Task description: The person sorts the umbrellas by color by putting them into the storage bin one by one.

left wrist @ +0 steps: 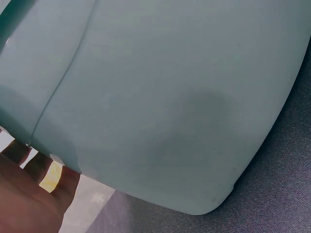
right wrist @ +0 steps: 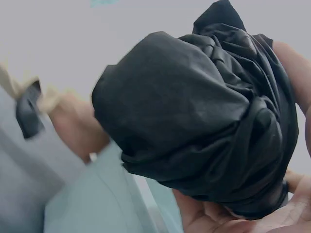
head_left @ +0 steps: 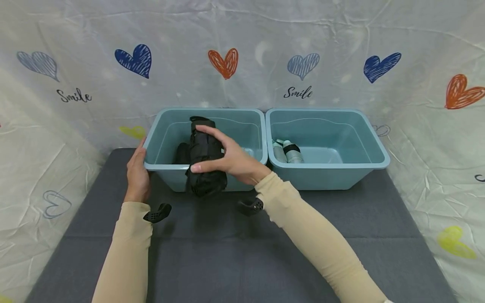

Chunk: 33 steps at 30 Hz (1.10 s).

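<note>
My right hand [head_left: 236, 162] grips a black rolled bundle of thin, creased fabric [head_left: 206, 158], thumb on the near side and fingers around the far side. The bundle is tilted over the front rim of the left blue bin [head_left: 242, 167], its lower end overlapping the front wall. In the right wrist view its rounded, wrinkled end faces the camera. My left hand [head_left: 137, 174] rests against the left bin's left side, fingers fairly straight along it near the rim. Inside that bin, another dark object [head_left: 182, 154] lies partly hidden behind the bundle.
A matching right bin [head_left: 327, 166] stands close beside the left one. Two pale green cylindrical items, one with a black band [head_left: 292, 151], lie at its left end. Both bins sit on a dark grey cloth-covered table [head_left: 242, 252], before a white curtain [head_left: 242, 25] printed with hearts.
</note>
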### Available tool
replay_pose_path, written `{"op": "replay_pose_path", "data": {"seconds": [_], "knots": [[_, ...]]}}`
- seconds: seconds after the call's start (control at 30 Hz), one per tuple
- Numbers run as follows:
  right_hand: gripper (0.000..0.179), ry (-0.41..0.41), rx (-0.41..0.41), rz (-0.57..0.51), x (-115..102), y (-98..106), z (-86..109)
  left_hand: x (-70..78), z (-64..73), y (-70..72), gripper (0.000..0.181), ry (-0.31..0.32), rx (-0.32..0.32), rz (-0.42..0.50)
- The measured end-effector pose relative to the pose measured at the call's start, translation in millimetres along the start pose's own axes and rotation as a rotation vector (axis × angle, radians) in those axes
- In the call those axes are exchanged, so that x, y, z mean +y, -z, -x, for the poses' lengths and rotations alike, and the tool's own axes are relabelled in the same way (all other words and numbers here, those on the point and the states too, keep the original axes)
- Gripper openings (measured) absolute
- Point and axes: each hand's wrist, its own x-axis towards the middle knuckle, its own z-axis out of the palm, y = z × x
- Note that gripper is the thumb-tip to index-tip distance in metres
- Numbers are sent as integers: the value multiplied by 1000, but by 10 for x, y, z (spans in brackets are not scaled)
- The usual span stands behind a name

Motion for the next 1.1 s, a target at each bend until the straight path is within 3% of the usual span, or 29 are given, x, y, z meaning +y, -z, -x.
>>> {"op": "replay_pose_path", "data": {"seconds": [0.2,0.37,0.5,0.63,0.8,1.1], "knots": [[84,-56,131,-102,66,100,-432,-6,9,-5,49,1,3,21],[81,-134,216,-118,129,107,-677,0,5,-20,50,0,0,7],[83,-168,271,-62,167,104,-818,4,-1,-31,50,-5,-3,-4],[91,-192,307,61,217,103,-926,3,-4,-36,50,-5,9,-18],[95,-264,319,181,333,120,-1011,1,-9,-23,50,1,14,-30],[100,-317,239,247,431,112,-1119,-6,-7,-7,50,-7,15,-18]]}}
